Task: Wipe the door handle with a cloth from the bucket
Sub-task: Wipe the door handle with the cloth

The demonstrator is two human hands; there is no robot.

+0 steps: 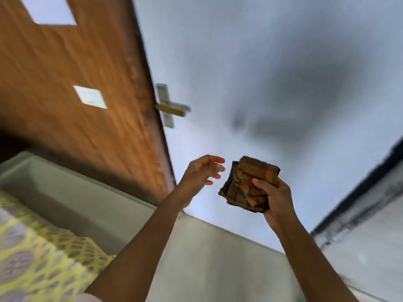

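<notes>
A folded brown and orange checked cloth is held up in my right hand, fingers wrapped around its lower right side. My left hand hovers just left of the cloth with fingers spread and curled, not touching it. The door handle, a metal lever on a pale plate, juts from the edge of the wooden door, above and to the left of both hands. No bucket shows in this blurred, tilted view.
A pale wall fills the space behind the hands. A grey floor runs below, with a yellow patterned mat or fabric at the lower left. A dark skirting strip runs along the right.
</notes>
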